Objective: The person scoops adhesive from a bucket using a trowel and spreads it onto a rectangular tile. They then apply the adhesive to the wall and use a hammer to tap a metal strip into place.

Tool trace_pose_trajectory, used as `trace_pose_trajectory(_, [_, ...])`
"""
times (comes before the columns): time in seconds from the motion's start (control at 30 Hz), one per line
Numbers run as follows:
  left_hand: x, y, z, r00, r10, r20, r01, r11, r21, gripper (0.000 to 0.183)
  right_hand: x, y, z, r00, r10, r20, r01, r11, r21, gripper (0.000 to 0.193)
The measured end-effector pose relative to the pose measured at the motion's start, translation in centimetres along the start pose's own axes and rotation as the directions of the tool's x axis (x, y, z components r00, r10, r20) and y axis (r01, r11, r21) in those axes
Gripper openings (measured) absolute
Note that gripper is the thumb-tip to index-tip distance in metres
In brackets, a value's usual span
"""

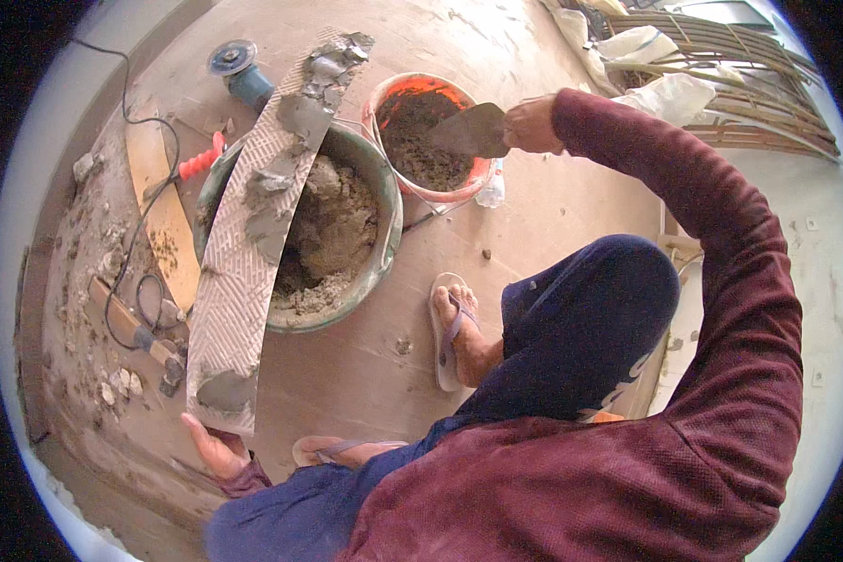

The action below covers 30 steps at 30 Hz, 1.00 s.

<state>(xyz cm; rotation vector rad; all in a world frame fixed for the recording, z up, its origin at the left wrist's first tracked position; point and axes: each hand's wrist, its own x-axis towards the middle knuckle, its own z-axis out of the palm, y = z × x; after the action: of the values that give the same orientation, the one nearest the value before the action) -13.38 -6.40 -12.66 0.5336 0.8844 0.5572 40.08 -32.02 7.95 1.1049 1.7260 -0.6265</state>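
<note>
R grip (pixel 534 125) clasps trowel (pixel 473 130), blade over orange bucket (pixel 451 197) R rim; L grip (pixel 217 450) at near end of tile strip (pixel 229 300), clenched or not: can't tell. Tile strip lies over green bucket (pixel 390 234). Part-coated: mortar dabs (pixel 320 73) far end, mid, near end; ridges between uncoated.

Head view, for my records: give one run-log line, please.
left hand: holds tile; right hand: holds trowel over orange bucket; tile: partly hides green bucket
</note>
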Motion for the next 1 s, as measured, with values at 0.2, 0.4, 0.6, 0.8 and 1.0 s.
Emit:
trace_pose_trajectory(0.2, [-1.1,0.9,-1.3,1.000,0.019,-0.012,-0.019,0.998,0.056,0.059,6.0,2.0,0.0,0.944,0.238,0.230,-0.326,0.784,0.529,0.025])
trace_pose_trajectory(0.4, [-1.3,1.0,-0.7,0.999,0.035,0.014,-0.036,0.996,0.078,0.061,6.6,2.4,-3.3,0.988,0.003,0.157,-0.022,0.993,0.118,0.031])
trace_pose_trajectory(0.6, [-1.4,0.7,-0.2,0.998,0.069,-0.005,-0.068,0.993,0.092,0.062,7.1,0.6,-0.1,0.923,0.326,0.203,-0.250,0.110,0.962,0.034])
trace_pose_trajectory(0.8, [-1.2,0.8,0.2,0.995,0.085,0.052,-0.089,0.991,0.095,0.063,10.1,-2.4,0.6,0.909,0.321,-0.266,-0.227,0.916,0.330,0.003])
trace_pose_trajectory(1.0, [-1.5,0.8,0.6,0.994,0.104,0.043,-0.109,0.983,0.150,0.065,6.7,-1.0,-1.8,0.934,0.357,0.028,-0.090,0.157,0.983,0.024])
